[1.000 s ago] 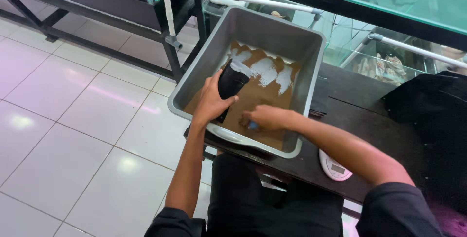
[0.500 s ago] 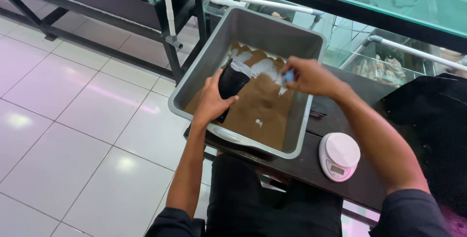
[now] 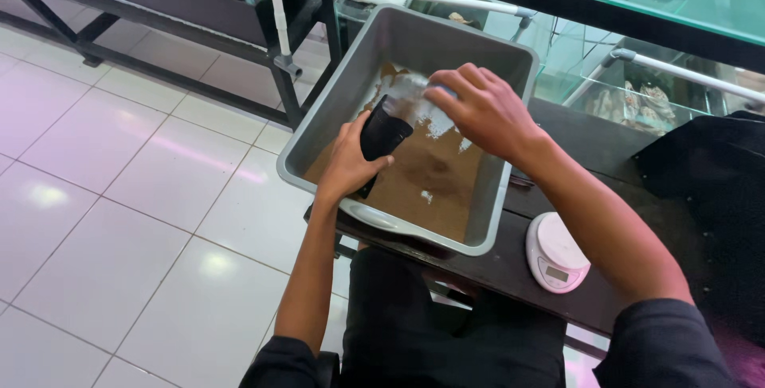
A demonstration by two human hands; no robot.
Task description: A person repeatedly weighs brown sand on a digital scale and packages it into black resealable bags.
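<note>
Our right hand (image 3: 484,111) covers a small clear object we cannot identify, fingers curled around it. Our left hand (image 3: 349,166) grips a black scoop-like tool (image 3: 382,135), just beside, over brown powder (image 3: 434,177) in the grey plastic tub (image 3: 335,109).

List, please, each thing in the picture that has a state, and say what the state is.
left hand: closed around the black scoop.
black scoop: held, tilted inside the tub.
right hand: over the tub, fingers bent; any hold unclear.
grey tub: open, brown grainy material inside.
white scale: on the dark bench, nothing on it.
</note>
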